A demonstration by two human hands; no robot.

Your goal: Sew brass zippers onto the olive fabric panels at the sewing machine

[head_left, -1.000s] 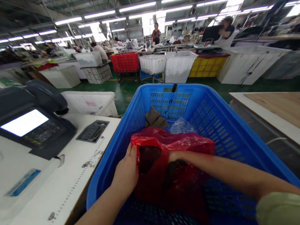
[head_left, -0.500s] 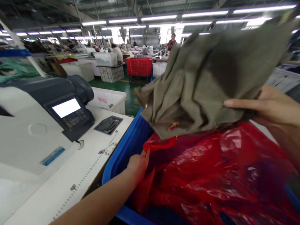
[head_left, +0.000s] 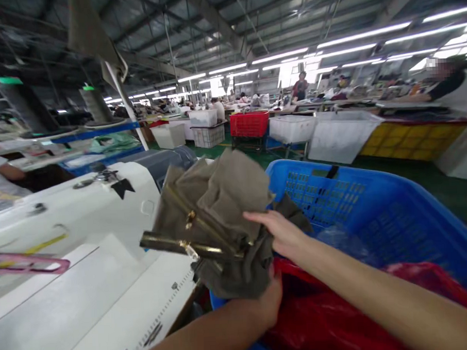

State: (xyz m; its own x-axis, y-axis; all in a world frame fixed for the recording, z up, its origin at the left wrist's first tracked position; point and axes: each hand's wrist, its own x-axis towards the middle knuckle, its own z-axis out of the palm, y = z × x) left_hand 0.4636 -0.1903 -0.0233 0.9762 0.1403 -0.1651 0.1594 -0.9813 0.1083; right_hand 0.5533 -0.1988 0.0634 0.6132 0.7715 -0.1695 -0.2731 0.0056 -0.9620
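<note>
Fabric bundle (head_left: pixel 234 190): olive-brown, crumpled, centre of frame, raised in the hands; overlaps both the machine table and the basket in view. Cannot tell whether it touches either.
Zips (head_left: pixel 201 248): gold-toned metal, two lengths on the bundle's left and lower part, pulls showing.
Right hand (head_left: pixel 284 234): gripping the bundle's right edge, forefinger stretched along its face.
Left hand (head_left: pixel 272 299): below, against the bundle's lower right edge; fingers mostly hidden, cannot tell how far closed.
Blue basket (head_left: pixel 389 189): right half of frame, slotted plastic walls.
Red plastic bag (head_left: pixel 325 315): inside basket, lower right of frame, beneath the right forearm.
Clear plastic (head_left: pixel 347 242): crumpled in the basket, beyond the red bag.
Sewing machine (head_left: pixel 114 195): white and dark grey, left of frame.
Machine table (head_left: pixel 103 299): white, lower left, scale markings near its edge.
Thread cones (head_left: pixel 95 106): two, dark, green-topped, upper left.
Red crate (head_left: pixel 249 124): upper middle, farther back across the green floor.
</note>
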